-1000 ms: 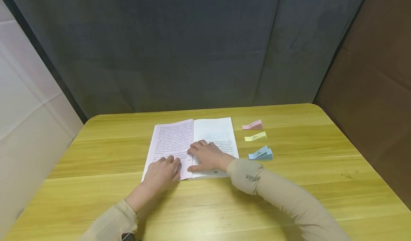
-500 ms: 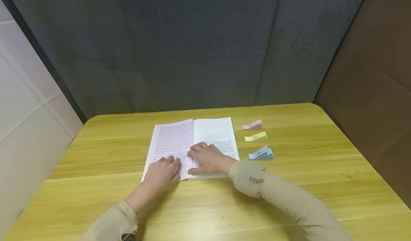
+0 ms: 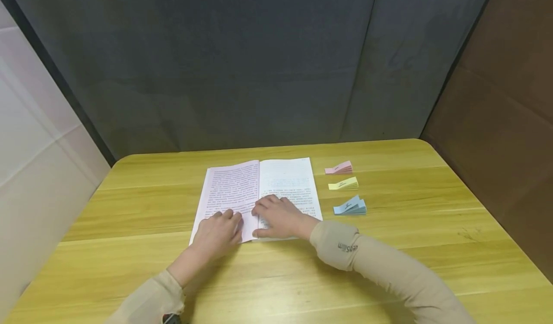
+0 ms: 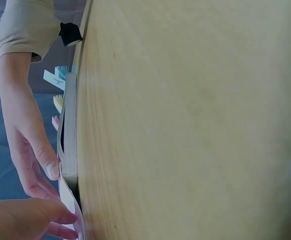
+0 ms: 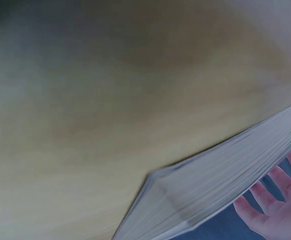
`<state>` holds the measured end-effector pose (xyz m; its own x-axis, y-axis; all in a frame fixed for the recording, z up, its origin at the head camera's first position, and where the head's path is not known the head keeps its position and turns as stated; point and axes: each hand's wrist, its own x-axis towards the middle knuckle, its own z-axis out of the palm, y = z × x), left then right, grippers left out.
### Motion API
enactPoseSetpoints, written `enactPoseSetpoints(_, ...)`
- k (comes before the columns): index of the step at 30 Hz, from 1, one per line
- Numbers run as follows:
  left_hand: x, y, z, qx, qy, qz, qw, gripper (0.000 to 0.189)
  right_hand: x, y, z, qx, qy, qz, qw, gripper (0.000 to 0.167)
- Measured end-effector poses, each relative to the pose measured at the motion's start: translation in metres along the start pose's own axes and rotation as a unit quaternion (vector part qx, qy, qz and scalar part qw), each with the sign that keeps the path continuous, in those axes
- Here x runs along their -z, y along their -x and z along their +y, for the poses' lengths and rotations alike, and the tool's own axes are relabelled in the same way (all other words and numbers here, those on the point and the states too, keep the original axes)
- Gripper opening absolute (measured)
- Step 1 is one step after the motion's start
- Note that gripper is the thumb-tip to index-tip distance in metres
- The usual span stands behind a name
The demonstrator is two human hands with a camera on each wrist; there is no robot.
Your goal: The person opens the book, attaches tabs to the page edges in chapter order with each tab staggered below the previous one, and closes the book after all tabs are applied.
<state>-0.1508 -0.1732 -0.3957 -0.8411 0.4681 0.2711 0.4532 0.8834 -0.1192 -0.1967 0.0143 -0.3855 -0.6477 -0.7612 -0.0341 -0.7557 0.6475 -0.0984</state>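
An open book (image 3: 287, 171) lies on the wooden table, its left page tinted pink and its right page white. My left hand (image 3: 217, 233) rests on the lower part of the left page with bent fingers. In the left wrist view, its thumb and a finger touch the page by the book's near edge. My right hand (image 3: 278, 217) lies across the lower right page, fingers spread toward the centre fold and thumb near the bottom edge. In the right wrist view, right fingertips (image 5: 263, 195) show beyond the thick page block (image 5: 220, 175).
Right of the book, a pink tab pad (image 3: 339, 168), a yellow tab pad (image 3: 343, 184) and a blue tab pad (image 3: 350, 206) stand in a column. Dark cloth (image 3: 259, 65) hangs behind the table (image 3: 410, 209); a white panel (image 3: 39, 122) and a brown one (image 3: 497, 103) flank it.
My right hand has slid slightly down toward the near edge on the right page. My left hand and the tab pads have stayed in place.
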Motion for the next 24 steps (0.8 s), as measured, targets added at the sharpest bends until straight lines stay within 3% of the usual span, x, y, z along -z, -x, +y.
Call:
enactPoseSetpoints(15, 0.001, -0.002, -0.002, -0.006, -0.010, 0.015, 0.9998, 0.016, 0.000, 0.003, 0.007, 0.022, -0.029, -0.011, 0.9993, 0.051)
enactPoseSetpoints(24, 0.010, -0.007, -0.007, -0.003, 0.005, -0.007, 1.0000, 0.015, 0.004, 0.007, 0.015, 0.057, -0.034, -0.006, 0.9978, 0.049)
